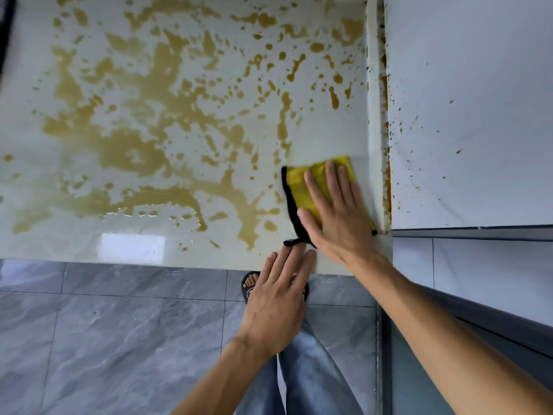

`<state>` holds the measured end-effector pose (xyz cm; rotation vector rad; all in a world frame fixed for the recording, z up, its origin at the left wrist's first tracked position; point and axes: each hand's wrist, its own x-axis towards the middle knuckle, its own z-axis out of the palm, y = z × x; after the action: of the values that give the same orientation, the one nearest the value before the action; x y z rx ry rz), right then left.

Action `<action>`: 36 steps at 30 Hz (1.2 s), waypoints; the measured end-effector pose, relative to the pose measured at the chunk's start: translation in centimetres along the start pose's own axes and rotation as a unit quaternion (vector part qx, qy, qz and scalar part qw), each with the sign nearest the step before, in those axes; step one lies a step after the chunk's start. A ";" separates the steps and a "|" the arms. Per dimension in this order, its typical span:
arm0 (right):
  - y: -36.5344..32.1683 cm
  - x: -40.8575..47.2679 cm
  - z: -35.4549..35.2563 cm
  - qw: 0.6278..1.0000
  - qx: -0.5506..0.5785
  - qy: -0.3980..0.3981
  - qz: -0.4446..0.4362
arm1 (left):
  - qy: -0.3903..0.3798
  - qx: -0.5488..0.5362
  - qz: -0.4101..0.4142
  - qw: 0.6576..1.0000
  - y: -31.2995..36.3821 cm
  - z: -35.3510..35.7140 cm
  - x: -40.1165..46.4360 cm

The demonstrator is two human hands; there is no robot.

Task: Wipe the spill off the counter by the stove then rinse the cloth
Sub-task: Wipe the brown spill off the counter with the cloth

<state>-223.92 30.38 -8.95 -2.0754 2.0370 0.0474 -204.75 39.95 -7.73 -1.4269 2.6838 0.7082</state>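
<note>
A brownish-yellow spill (pixel 155 127) spreads in puddles and drops over most of the pale counter (pixel 59 244). A yellow cloth (pixel 302 187) with a black edge lies flat on the counter at its right side. My right hand (pixel 335 214) presses flat on the cloth, fingers spread. My left hand (pixel 275 298) rests at the counter's front edge just below the cloth, fingers extended, with the fingertips next to the cloth's black corner loop and nothing held in it.
A white wall panel (pixel 466 115) rises right of the counter, speckled with brown drops, and spill lines the seam (pixel 386 163) between them. Below the front edge lies a grey tiled floor (pixel 104 330), with my foot in a sandal (pixel 251 286). A dark object (pixel 4 31) sits at the left edge.
</note>
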 end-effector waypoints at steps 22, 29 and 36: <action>-5.0 3.9 -0.9 0.919 -0.048 -0.096 -0.379 | 0.008 0.013 -0.010 1.000 0.6 0.3 0.1; -7.3 9.0 -2.1 0.942 -0.061 -0.072 -0.321 | 0.026 0.002 -0.011 1.000 0.4 0.5 0.0; -5.4 5.1 -1.6 0.874 -0.082 -0.135 -0.460 | 0.008 0.010 -0.005 1.000 0.5 0.5 0.1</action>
<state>-218.66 25.14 -7.55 -2.7269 0.7622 0.3276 -205.27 40.35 -8.01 -1.4459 2.6854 0.6696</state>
